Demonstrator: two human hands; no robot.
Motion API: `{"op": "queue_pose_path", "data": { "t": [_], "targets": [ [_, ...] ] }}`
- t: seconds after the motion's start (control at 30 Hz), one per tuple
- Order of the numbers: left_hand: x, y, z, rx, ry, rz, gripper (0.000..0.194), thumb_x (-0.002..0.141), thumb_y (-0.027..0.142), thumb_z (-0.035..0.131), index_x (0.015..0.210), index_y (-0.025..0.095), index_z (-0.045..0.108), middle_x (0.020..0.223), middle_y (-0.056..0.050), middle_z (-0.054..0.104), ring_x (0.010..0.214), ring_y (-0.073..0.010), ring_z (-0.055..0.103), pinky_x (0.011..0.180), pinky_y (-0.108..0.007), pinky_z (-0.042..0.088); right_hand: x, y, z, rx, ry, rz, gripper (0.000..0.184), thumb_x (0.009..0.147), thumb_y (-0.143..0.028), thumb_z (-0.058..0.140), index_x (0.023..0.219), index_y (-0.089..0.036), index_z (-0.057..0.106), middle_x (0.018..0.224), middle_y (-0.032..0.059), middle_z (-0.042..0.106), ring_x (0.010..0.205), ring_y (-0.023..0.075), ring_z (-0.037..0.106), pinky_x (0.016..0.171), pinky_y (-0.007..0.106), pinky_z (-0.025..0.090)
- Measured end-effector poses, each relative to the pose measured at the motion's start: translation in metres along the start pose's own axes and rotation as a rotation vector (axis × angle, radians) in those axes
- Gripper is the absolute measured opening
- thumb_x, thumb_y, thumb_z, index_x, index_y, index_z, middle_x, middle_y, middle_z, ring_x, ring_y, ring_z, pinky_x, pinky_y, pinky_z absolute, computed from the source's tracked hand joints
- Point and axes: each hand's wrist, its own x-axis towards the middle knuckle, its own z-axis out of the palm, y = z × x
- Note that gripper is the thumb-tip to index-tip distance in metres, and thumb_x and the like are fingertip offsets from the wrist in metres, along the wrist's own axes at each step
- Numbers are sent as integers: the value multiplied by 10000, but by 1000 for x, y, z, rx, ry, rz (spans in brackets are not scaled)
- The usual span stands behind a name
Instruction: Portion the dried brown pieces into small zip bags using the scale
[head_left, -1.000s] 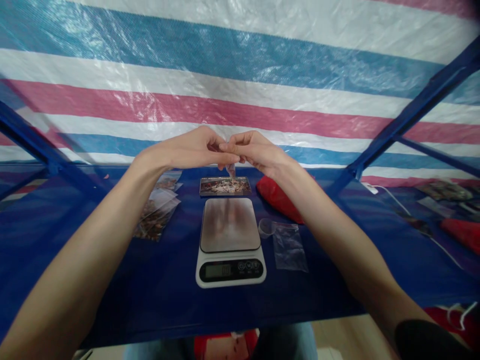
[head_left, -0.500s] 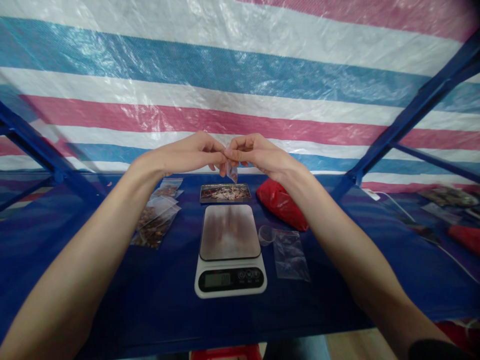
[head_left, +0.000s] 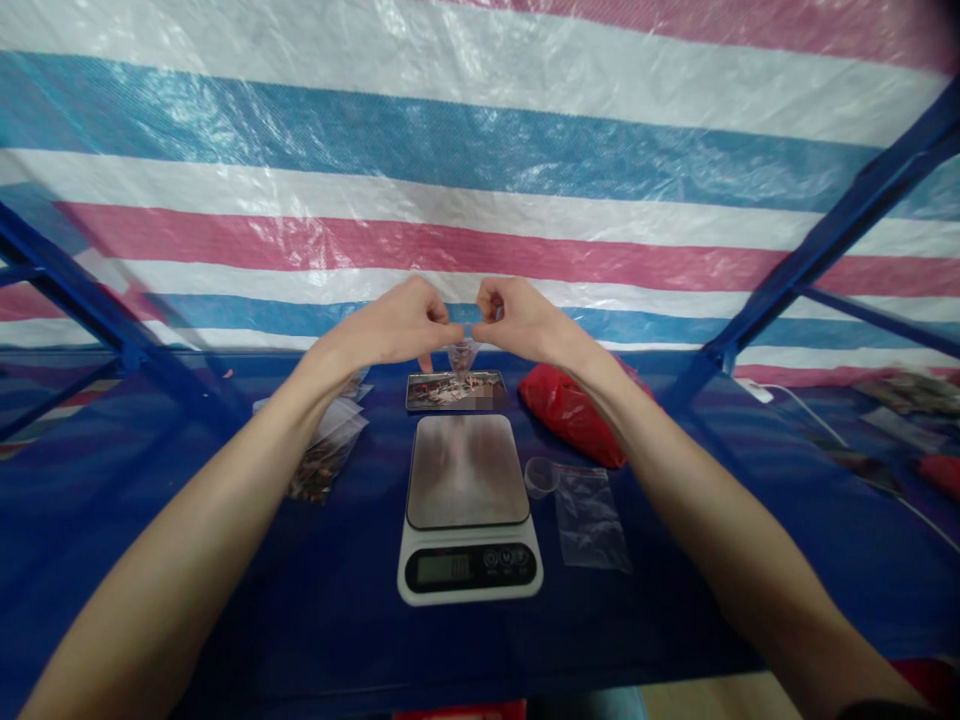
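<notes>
My left hand [head_left: 390, 325] and my right hand [head_left: 521, 320] meet above the far edge of the table. Their fingertips pinch the top of a small clear plastic bag [head_left: 463, 355], which hangs between them and looks puffed open. Directly below it lies a flat printed card or packet [head_left: 454, 390] showing a brown, twiggy picture. Nearer me stands a white digital kitchen scale [head_left: 466, 560] with a steel platform, and nothing sits on it. Under my left forearm lie clear packets of brown material [head_left: 326, 460], partly hidden by the arm.
A red bag [head_left: 574, 415] lies right of the scale, with a small clear cup [head_left: 541, 477] and a flat zip bag [head_left: 591, 518] in front of it. Blue cloth covers the table. Blue metal frame bars [head_left: 832, 240] and a striped tarp [head_left: 480, 150] stand behind.
My hands have drawn slightly apart at the wrists, and the small bag now hangs more open between my fingertips. The whole view has shifted slightly, with the table lower in the picture.
</notes>
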Motion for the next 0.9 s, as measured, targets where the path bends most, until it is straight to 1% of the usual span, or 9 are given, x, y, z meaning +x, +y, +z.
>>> {"op": "queue_pose_path", "data": {
  "t": [0.07,0.13,0.27,0.33,0.43,0.6,0.67,0.73,0.9],
  "targets": [
    [0,1,-1,-11,4,-46,328,795,291,650,484,206,587,460,-48,579,491,-177,583,506,-311,415,0,2,0,97,-10,3,291,663,-86,782,717,-223,531,696,-35,528,684,145,450,598,295,324],
    [-1,1,-6,-46,48,-35,307,801,300,642,515,193,617,494,-61,611,527,-188,603,531,-313,440,1,3,-2,303,-41,85,273,721,-173,829,832,-223,585,811,-2,613,755,168,536,630,286,414],
    [-5,-1,-23,-205,175,33,282,842,323,584,618,174,670,553,-56,658,570,-167,626,560,-282,477,0,8,0,829,-265,334,505,853,-665,775,1052,-227,624,1007,105,734,899,255,697,696,364,578],
    [-8,0,-28,-265,220,28,287,845,342,571,630,174,662,541,-46,633,570,-161,631,556,-273,472,-1,8,10,1004,-394,403,619,845,-795,709,1046,-215,628,1003,130,748,895,275,725,684,378,596],
    [-13,5,-31,-293,238,-8,310,852,353,573,603,178,629,491,-26,542,553,-152,600,559,-283,454,-3,2,33,1203,-369,484,570,921,-774,637,1020,-213,627,897,72,723,740,198,686,562,277,530],
    [-22,18,-33,-270,232,-21,487,938,315,598,492,191,446,454,-1,429,491,-95,462,583,-320,409,-4,-14,60,1344,-115,598,340,1089,-467,505,846,-229,515,638,-54,490,460,92,330,376,207,224],
    [-26,21,-38,-317,265,7,548,991,360,614,507,195,418,465,17,405,489,-66,398,582,-317,384,-3,-14,52,1302,-77,583,315,1085,-382,497,807,-237,467,615,-68,420,450,93,264,381,216,201],
    [-29,23,-42,-371,325,42,586,1024,405,621,528,201,387,479,35,364,503,-52,361,586,-314,368,-4,-9,30,1214,-9,524,278,1055,-323,511,797,-245,443,620,-70,389,458,100,257,397,226,215],
    [-33,24,-48,-390,398,135,545,1055,367,593,581,189,390,527,45,355,550,-43,381,630,-303,364,-36,27,-56,859,196,395,161,884,-227,566,785,-254,442,650,-55,396,478,116,250,418,255,202]
  ]
}}
